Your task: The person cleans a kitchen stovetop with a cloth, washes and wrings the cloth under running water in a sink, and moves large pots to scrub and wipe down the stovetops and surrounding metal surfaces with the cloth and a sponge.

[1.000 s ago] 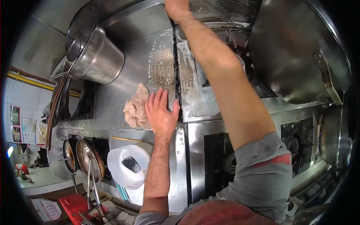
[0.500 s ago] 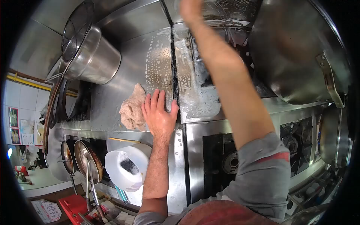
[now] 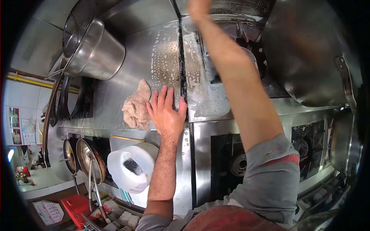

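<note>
My left hand (image 3: 168, 113) rests flat on the steel worktop (image 3: 111, 104), fingers spread, with nothing in it. Just left of its fingertips lies a crumpled beige cloth (image 3: 137, 107). Foamy droplets cover the steel beyond the fingers. My right hand (image 3: 198, 8) reaches far up to the soapy steel back panel (image 3: 235, 8); it is blurred and cut off by the top edge, so its fingers and anything in them are hidden. Suds also coat the steel right of the dark seam (image 3: 182, 57), beside a burner grate (image 3: 262, 57) partly behind my right forearm.
A white plastic tub (image 3: 115, 167) with a dark scouring pad (image 3: 133, 166) stands near my left forearm. Frying pans (image 3: 85, 159) sit at the left. A steel pot (image 3: 104, 54) with a strainer (image 3: 77, 29) is at upper left, a large steel pan (image 3: 308, 57) at right.
The view has shifted slightly. My right hand stays at the top, blurred by motion. My left hand keeps its flat place beside the cloth.
</note>
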`<state>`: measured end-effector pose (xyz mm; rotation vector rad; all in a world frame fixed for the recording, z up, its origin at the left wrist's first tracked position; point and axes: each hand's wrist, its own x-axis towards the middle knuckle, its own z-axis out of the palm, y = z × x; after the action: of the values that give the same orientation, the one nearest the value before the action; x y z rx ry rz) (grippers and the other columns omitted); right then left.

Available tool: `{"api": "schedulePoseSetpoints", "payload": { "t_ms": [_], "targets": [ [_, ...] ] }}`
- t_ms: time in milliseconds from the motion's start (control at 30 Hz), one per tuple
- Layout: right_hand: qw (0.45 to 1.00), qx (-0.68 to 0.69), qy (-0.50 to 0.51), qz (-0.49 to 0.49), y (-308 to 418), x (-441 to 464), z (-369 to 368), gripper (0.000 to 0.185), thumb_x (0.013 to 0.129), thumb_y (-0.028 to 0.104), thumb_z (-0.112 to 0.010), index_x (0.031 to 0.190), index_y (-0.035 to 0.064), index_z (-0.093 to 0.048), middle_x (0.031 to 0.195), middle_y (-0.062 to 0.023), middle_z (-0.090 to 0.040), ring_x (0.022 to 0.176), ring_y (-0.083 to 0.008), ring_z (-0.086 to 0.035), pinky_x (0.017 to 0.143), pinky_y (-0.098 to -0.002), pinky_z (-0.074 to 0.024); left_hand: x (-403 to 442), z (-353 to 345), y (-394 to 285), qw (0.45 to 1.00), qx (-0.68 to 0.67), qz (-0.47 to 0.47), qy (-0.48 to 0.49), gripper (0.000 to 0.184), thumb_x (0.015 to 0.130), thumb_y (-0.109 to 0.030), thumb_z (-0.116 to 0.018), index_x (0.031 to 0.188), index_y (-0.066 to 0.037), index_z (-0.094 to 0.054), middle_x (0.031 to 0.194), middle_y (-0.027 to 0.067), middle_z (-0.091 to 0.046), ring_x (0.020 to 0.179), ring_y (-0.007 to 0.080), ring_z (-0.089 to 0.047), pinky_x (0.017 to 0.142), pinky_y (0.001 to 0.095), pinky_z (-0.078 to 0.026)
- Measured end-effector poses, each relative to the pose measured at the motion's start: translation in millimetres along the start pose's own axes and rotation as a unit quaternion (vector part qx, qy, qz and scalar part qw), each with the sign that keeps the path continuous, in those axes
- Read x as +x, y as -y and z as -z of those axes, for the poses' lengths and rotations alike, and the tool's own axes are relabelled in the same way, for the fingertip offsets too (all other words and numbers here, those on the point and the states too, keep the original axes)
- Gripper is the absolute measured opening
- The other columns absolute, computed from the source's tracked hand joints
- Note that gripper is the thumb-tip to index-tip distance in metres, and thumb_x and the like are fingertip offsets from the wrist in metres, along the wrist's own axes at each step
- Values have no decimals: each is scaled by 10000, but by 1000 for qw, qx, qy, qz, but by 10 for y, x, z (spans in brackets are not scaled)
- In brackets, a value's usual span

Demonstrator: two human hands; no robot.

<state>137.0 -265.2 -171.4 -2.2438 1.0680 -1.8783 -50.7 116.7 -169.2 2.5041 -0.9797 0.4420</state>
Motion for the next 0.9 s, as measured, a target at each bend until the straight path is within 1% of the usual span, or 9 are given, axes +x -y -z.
{"api": "schedulePoseSetpoints", "payload": {
  "t_ms": [67, 200, 233, 300, 333, 500, 733, 800, 900],
  "targets": [
    [950, 71, 298, 59, 661, 81, 768, 334, 897, 134, -396, 1193, 19, -499, 1273, -228, -436, 1178, -422, -386, 1028, -480, -290, 6, -7, 34, 1000, -5, 1, -4, 416, 763, -291, -640, 1123, -86, -603, 1240, 77, -535, 1214, 301, -414, 1043, 525, -224],
    [990, 25, 34, 131, -409, 64, 161, 323, 906, 169, -392, 1164, 21, -518, 1213, -227, -483, 1131, -382, -423, 1008, -466, -306, 5, -17, 57, 1000, -24, 10, -7, 404, 750, -301, -658, 1093, -90, -627, 1237, 73, -539, 1211, 299, -417, 1045, 510, -230],
    [992, 93, 79, -19, -533, 201, 681, 344, 917, 199, -373, 1162, 8, -519, 1201, -219, -499, 1154, -351, -417, 1018, -435, -301, -4, -15, 58, 1000, -27, 9, -12, 404, 749, -298, -654, 1096, -93, -624, 1234, 72, -542, 1208, 301, -419, 1043, 517, -229],
    [986, -77, 147, 15, -1343, 387, 1032, 365, 918, 257, -346, 1102, 11, -541, 1124, -230, -540, 1090, -363, -493, 941, -434, -392, -15, -15, 29, 1000, -7, 16, -9, 404, 750, -296, -660, 1102, -101, -623, 1231, 64, -547, 1206, 290, -425, 1040, 498, -243],
    [988, -76, 60, -123, -1450, 360, 1152, 301, 883, 203, -381, 990, 28, -601, 1002, -214, -597, 958, -378, -574, 833, -453, -464, -2, -26, 15, 1000, 18, 14, -13, 404, 750, -294, -665, 1107, -109, -623, 1228, 56, -551, 1205, 279, -431, 1037, 479, -256],
    [892, -190, 409, 46, -828, 275, 727, 265, 797, 175, -483, 914, 32, -674, 943, -183, -652, 850, -340, -636, 736, -446, -510, -7, -20, 50, 1000, 7, 14, -16, 393, 748, -291, -655, 1093, -106, -626, 1230, 57, -549, 1206, 290, -426, 1038, 507, -243],
    [815, -113, 478, 308, -270, -132, 52, 171, 722, 125, -595, 811, 9, -684, 844, -207, -655, 792, -340, -642, 700, -421, -515, -11, -8, 78, 999, -26, 16, -14, 387, 745, -299, -655, 1080, -107, -632, 1226, 53, -550, 1208, 281, -426, 1045, 514, -231],
    [874, -91, 468, 90, -1023, 174, 327, 273, 728, 275, -643, 858, 38, -685, 881, -194, -656, 828, -332, -637, 738, -411, -507, -25, -27, 83, 999, -33, 17, -23, 383, 744, -299, -657, 1071, -104, -629, 1222, 53, -550, 1201, 294, -428, 1039, 520, -237],
    [854, -188, 475, 93, -1154, 480, 1123, 366, 721, 362, -644, 888, 38, -682, 934, -192, -653, 889, -327, -634, 790, -418, -499, -44, -42, 48, 999, -25, 7, -36, 375, 746, -292, -652, 1067, -101, -623, 1206, 55, -556, 1190, 304, -434, 1027, 540, -240]
  ]
}}
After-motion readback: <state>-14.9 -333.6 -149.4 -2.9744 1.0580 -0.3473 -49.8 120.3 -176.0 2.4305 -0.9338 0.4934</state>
